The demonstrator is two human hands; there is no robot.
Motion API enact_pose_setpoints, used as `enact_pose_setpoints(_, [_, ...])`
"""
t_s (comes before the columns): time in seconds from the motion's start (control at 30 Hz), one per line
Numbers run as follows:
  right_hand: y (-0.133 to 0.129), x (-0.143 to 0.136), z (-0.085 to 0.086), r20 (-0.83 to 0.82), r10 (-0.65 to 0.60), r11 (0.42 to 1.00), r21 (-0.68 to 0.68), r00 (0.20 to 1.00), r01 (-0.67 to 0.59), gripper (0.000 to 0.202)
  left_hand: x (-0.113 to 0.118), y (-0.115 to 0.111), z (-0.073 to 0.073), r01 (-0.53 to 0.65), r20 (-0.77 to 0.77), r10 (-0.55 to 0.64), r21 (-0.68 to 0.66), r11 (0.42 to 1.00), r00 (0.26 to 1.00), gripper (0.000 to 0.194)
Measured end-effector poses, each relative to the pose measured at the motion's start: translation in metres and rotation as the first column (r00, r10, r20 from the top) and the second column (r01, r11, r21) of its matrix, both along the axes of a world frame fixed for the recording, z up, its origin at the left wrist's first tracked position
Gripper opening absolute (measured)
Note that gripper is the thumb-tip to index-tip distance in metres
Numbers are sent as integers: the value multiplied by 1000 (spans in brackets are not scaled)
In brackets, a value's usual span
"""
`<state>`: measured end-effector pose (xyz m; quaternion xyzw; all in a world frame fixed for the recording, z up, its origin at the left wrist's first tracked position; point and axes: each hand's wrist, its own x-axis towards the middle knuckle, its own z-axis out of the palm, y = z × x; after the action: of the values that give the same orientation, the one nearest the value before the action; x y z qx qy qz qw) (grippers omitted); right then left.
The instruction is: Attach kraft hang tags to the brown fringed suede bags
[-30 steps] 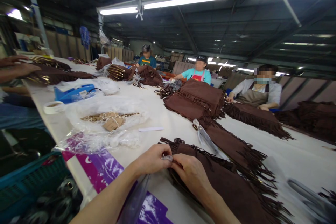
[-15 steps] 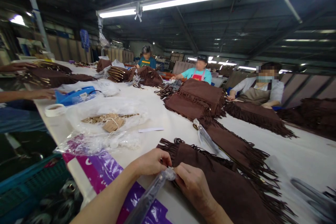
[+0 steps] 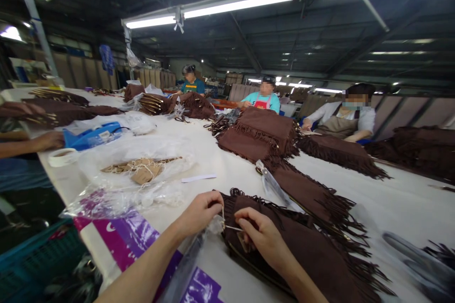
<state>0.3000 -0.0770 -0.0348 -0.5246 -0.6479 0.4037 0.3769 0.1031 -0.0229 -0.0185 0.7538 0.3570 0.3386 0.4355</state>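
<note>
At the near edge of the table [image 3: 391,199], pinches a string [image 3: 230,227], thin and pale, between both hands. Grips its upper end with the left hand [image 3: 201,210], thumb and forefinger closed tight, remaining fingers loosely curled. Grips the lower end with the right hand [image 3: 261,236], also pinched shut, heel resting on the brown fringed bag [image 3: 313,255] that lies flat just beyond. Stretches the string taut right at that bag's near corner, touching or almost touching the suede; cannot tell whether it passes through anything there.

Looks like the fastening of a string to the bag, midway. Calls, by judgement, for a steady fine pinch and little slack, so slight a thread slipping easily.

Under the left wrist, a clear plastic sleeve [image 3: 185,270], contents impossible to tell. Beside it, a purple bag [image 3: 124,232], lying flat, nothing visible inside. Lower left, off the table, a teal crate [image 3: 28,265] with dark rounded things, too blurred to name.

Further out, a clear plastic bag [image 3: 106,151] holding brown paper tags [image 3: 144,173] tangled with twine. Near it a white slip [image 3: 198,178], a tape roll [image 3: 62,156], a blue tool [image 3: 90,135], and a co-worker's hand [image 3: 46,141].

Across the table, a stack of brown bags [image 3: 263,132], more fringed pieces, and three seated people at work.
</note>
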Motion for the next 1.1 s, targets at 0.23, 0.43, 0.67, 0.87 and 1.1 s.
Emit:
enact_pose_setpoints(0.23, [13,-27,1,-98,-12,998,60,995,18,23,10,-5,2,-31,135,33,-18,999,990,8])
enact_pose_setpoints(0.43, [13,-29,-2,-260,-70,997,-32,963,64,31,11,-3,-3,-36,139,57,-149,988,989,12])
enact_pose_setpoints(0.67, [13,-30,-11,-308,-110,993,-3,945,115,30,12,-3,-6,-10,4,10,-129,992,1000,11])
enact_pose_setpoints(0.87, [16,-30,-16,-262,-103,989,72,960,126,26,14,-1,-11,-37,-7,36,-76,996,999,13])
enact_pose_setpoints(1.1, [16,-33,-14,-217,-125,983,104,968,151,23,14,-1,-13,-82,56,90,-142,986,994,10])
